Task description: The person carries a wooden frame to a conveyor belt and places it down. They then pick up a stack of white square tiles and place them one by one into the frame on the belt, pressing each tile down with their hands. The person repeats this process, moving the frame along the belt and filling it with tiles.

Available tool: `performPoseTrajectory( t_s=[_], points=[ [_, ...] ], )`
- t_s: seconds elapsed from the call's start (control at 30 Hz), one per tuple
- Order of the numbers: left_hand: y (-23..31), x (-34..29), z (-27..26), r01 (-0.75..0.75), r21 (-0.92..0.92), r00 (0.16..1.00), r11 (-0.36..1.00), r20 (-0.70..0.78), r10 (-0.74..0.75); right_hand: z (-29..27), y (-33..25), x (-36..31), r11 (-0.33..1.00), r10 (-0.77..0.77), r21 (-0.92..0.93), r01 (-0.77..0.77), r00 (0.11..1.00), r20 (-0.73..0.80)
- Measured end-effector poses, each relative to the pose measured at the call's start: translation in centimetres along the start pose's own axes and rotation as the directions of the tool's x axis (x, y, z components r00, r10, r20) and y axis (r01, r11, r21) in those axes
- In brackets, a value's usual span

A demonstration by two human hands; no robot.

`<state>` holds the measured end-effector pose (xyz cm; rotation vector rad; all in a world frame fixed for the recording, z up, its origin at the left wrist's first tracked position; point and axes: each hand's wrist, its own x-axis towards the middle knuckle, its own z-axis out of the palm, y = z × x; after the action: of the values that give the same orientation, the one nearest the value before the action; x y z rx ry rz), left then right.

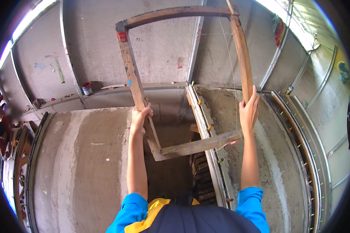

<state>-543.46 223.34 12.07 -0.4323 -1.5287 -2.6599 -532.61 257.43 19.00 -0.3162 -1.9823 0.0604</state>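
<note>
Plainly, both bare hands are closed on a rectangular wooden frame [132,73], which is held out in front of the person over the dark gap [167,176] between two broad grey-brown worktops. The left hand [139,116] wraps around the lower half of the frame's left bar, and the right hand [249,110] grips the right bar with its fingers pointing upward and fairly straight. The two hands are well apart, with the frame's opening between them. Red tape [122,36] sits near the upper left corner, just below a dark joint, and a small blue mark [130,82] shows further down the same bar. A thin pale wire or string [228,50] runs from the top bar down beside the right bar; its lower end is hard to make out.

The left worktop [85,167] is streaked and pale in places; the right worktop [260,155] has a rail [208,149] set with pegs along its left edge. A paint can [86,89] stands on the ledge at the foot of the grey wall [101,46]. Turned-up blue sleeves [134,204] cover the person's upper arms.
</note>
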Motion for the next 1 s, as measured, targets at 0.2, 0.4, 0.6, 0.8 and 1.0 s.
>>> performPoseTrajectory(
  t_s=[0.2, 0.4, 0.6, 0.8, 1.0],
  points=[
    [-2.8, 7.5, 2.4, 0.014, -0.100, 0.995, 0.995, -0.094, -0.023, 5.8, 0.8, 2.0, 0.988, 0.066, -0.132, -0.080, 0.992, -0.104],
    [-8.0, 15.2, 7.9, -0.034, -0.125, 0.995, 0.992, -0.097, 0.022, 8.8, 4.2, -0.7, 0.952, 0.299, 0.165, -0.258, 0.899, -0.320],
    [-12.5, 21.4, 17.6, -0.113, -0.149, 0.989, 0.982, -0.116, 0.096, 17.1, 0.5, -2.3, 0.031, 0.721, 0.738, -0.674, 0.527, 0.451],
    [-17.9, 23.8, 25.2, 0.068, -0.179, 0.997, 0.982, -0.029, -0.074, 24.3, 3.9, -1.6, -0.077, 0.759, 0.779, -0.623, 0.470, 0.451],
    [-22.8, 27.7, 27.0, 0.154, -0.129, 0.950, 0.980, 0.294, -0.110, 26.6, 8.0, 0.4, 0.092, 0.922, 0.774, -0.626, 0.348, 0.172]
  ],
)
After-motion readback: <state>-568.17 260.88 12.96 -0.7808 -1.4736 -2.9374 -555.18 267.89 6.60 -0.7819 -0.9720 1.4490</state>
